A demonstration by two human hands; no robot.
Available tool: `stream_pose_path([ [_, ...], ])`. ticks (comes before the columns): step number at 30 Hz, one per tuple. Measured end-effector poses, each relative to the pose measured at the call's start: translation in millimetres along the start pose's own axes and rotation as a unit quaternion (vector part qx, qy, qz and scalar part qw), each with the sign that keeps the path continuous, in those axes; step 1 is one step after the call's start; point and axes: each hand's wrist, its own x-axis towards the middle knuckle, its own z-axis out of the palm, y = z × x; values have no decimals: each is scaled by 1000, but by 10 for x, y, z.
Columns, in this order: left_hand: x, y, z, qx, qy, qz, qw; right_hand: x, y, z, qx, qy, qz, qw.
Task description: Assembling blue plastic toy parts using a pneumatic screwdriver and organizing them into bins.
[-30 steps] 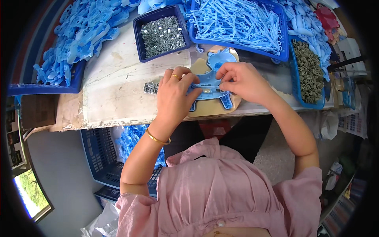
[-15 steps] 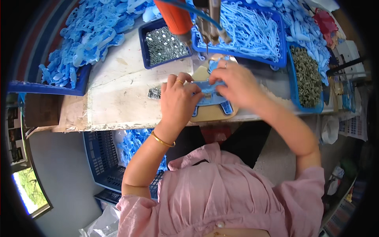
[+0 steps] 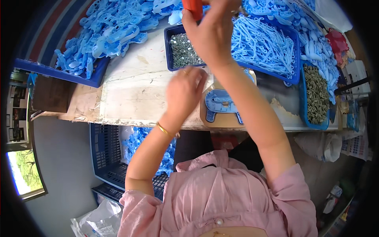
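My right hand [image 3: 213, 37] is raised at the top, wrapped round the orange-red body of a hanging power screwdriver [image 3: 192, 8]. The tool's lower end is hidden behind the hand. My left hand [image 3: 182, 89] hovers over the table just in front of the tray of small metal screws [image 3: 182, 49]. Its fingers are curled together and slightly blurred, so what they hold cannot be made out. Between my arms a blue plastic part [image 3: 215, 99] with two short legs lies on a tan board [image 3: 223, 122], partly covered by my right forearm.
Blue plastic parts [image 3: 118, 37] heap up at the left. A blue tray [image 3: 294, 65] of light-blue looped strips stands at the back, beside a bin of brownish metal pieces [image 3: 316, 93]. Under the table edge sits a dark crate [image 3: 104, 154] with blue parts.
My right hand has left the blue part and gone up to the screwdriver. My left hand has let go of the part and shifted away from it. The view has shifted slightly.
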Motion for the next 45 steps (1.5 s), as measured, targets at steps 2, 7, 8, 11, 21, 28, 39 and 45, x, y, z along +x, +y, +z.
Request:
stream_pose_path([
  [2,196,-360,-124,95,-8,-17,995,102,-273,-104,44,-76,131,988],
  [7,615,-878,84,99,-87,39,991,632,-475,-536,152,-272,332,890],
  [8,663,-878,108,112,-131,16,985,648,-420,-571,149,-279,283,906],
  [11,777,-899,173,115,-203,-9,972,894,-282,-766,150,-418,343,828],
  [21,764,-774,74,73,-190,-83,976,859,233,-1028,128,-490,266,820],
  [28,481,-250,-20,-176,-99,-42,979,753,-55,-1028,290,-445,412,740],
  [39,-5,262,-65,-137,-101,61,984,464,-622,-1053,350,-307,492,736],
  [45,-61,306,-73,-130,-121,50,983,410,-634,-1118,347,-319,503,725],
])
